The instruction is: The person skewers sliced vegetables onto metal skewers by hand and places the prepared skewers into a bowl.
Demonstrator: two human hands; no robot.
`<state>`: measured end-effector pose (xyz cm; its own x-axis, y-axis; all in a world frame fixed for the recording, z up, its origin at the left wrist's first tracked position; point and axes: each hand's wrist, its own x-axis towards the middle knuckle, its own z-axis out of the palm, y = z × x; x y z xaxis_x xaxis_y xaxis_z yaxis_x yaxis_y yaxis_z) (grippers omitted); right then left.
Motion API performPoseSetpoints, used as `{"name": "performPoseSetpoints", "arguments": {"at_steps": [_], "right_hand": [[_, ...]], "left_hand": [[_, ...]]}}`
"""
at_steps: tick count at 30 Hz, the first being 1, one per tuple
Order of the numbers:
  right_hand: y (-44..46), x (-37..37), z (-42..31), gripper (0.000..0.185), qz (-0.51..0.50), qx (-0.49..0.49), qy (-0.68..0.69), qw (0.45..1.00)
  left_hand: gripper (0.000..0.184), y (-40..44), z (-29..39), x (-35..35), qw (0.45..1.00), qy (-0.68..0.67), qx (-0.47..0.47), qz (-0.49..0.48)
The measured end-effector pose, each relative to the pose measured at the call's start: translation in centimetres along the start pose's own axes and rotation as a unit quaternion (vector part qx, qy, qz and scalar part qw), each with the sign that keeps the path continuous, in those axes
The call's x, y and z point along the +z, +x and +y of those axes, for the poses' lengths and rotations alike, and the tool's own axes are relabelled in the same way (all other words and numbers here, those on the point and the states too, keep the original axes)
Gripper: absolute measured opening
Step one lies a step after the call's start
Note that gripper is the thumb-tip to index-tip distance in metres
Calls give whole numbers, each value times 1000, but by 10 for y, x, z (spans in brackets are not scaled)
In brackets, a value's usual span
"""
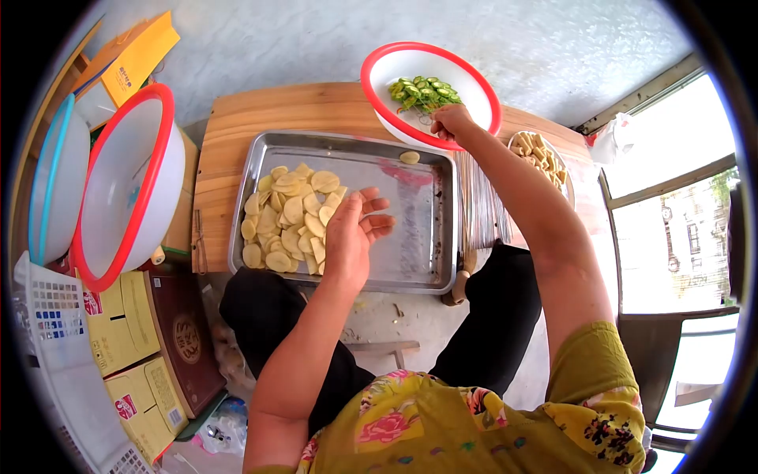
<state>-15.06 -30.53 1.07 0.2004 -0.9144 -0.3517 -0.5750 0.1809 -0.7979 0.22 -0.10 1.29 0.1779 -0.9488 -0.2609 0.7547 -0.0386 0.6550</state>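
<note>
My left hand (355, 233) hangs over the metal tray (452, 237), its fingers apart with nothing in them. Beside it, on the tray's left half, lies a heap of potato slices (292, 212). A single potato slice (409, 157) rests near the tray's back edge. My right hand (452, 122) reaches over the near rim of the white bowl with a red rim (474, 87). Its fingers are bent together, and whatever they hold is hidden. Close to those fingertips, sliced green peppers (422, 92) lie in the bowl.
Right of the tray lies a bundle of thin sticks (482, 197). A plate of beige chunks (539, 158) stands on the wooden table (316, 96) at the right. Large basins (126, 182), cartons (118, 332) and a white plastic basket (59, 340) crowd the left side.
</note>
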Motion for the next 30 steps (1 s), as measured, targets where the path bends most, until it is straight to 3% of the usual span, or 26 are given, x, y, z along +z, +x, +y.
{"name": "performPoseSetpoints", "arguments": {"at_steps": [4, 6, 13, 19, 23, 30], "right_hand": [[1, 0, 0, 15, -1, 21, 0, 1000], [4, 6, -3, 18, 50, 19, -47, 997], [2, 13, -14, 16, 48, -9, -188, 981], [-68, -30, 4, 28, 151, -183, -117, 964], [-133, -68, 46, 31, 199, -145, -35, 968], [-155, -75, 185, 20, 125, 14, -150, 981]], "left_hand": [[35, -5, -5, 4, 1000, 10, -6, -11], [35, -3, -4, 1, 1000, 5, -5, -12], [35, 11, 1, -3, 1000, 12, 8, -5], [35, 9, 1, -10, 1000, 13, -6, -9], [34, -2, 0, -10, 999, 26, 10, -29], [33, 0, -2, -15, 999, 39, 16, -28]]}}
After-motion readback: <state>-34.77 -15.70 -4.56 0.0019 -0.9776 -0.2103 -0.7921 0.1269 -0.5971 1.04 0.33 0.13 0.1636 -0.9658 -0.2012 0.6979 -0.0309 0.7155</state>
